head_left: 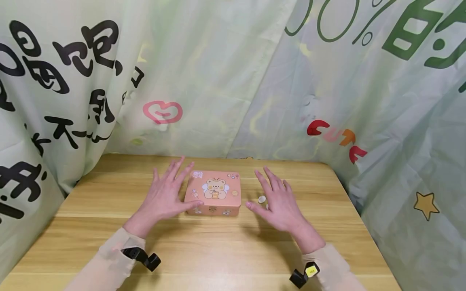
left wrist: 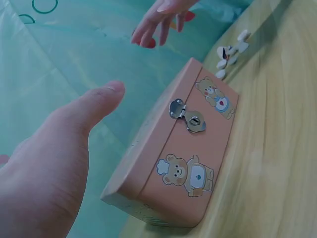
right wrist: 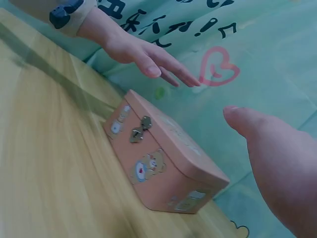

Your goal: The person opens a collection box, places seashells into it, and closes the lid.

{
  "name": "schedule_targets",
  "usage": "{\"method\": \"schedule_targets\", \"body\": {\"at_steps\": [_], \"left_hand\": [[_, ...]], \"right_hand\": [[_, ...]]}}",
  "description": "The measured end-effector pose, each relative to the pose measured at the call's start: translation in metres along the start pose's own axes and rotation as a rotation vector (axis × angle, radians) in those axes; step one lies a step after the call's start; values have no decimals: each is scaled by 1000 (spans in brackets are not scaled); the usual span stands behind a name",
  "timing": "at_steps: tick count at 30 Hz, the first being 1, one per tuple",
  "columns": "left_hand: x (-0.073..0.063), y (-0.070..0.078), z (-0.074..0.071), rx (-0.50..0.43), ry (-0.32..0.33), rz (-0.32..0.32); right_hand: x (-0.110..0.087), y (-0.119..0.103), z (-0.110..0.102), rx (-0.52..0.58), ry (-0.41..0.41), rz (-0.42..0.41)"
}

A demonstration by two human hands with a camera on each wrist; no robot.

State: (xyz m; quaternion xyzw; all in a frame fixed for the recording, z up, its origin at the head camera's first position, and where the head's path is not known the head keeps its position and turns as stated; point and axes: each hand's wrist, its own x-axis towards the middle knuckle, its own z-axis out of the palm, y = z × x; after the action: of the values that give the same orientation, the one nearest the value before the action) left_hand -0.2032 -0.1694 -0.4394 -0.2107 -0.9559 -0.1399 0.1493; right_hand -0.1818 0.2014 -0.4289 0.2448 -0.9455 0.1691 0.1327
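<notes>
Pink bear box [head_left: 212, 193], sitting flat on the worktop [head_left: 214, 250] with the lid down and the metal clasp [left wrist: 194, 121] on the side nearest the person. Laid with its long axis running left to right, so basically one short end toward the left hand [head_left: 165, 202] and the other toward the right hand [head_left: 278, 204]. Pretty much the key thing spatially tbh: parked right between the two, a bit closer to the left. Overlapped at the near left corner by the left thumb in the head view, but clearly apart from it in both wrist views. Left hand: fingers spread wide and fairly straight, nothing held. Right hand: same deal, loose and empty, with a more obvious gap to the box. Over by the right hand, some small white pieces [left wrist: 232, 54] on the worktop, partly covered in the head view. Can't really make out what kind. Further out, black wrist gadgets [head_left: 305, 275] on both pale sleeves [head_left: 116, 256], then a printed curtain [head_left: 204, 72] behind everything.
</notes>
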Motion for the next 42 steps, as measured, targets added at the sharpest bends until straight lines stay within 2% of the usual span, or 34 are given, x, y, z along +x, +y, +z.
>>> {"method": "schedule_targets", "body": {"at_steps": [8, 13, 18, 22, 28, 32, 42], "left_hand": [[-6, 1, 10, -50, -20, -2], [-8, 4, 18, -120, -11, -6], [-11, 6, 25, -206, -9, -29], [-14, 5, 31, -254, -6, -42], [-16, 6, 39, -297, -2, -38], [-19, 7, 42, -320, -5, -58], [-26, 8, 48, -319, -23, -88]], "right_hand": [[-6, -13, 13, 155, 19, 24], [-11, -20, 20, 234, 24, 50], [-14, -28, 25, 399, 59, 80], [-14, -33, 30, 515, 90, 66], [-13, -41, 39, 616, 114, 46], [-15, -48, 46, 691, 123, 52], [-15, -67, 64, 843, 8, 127]]}}
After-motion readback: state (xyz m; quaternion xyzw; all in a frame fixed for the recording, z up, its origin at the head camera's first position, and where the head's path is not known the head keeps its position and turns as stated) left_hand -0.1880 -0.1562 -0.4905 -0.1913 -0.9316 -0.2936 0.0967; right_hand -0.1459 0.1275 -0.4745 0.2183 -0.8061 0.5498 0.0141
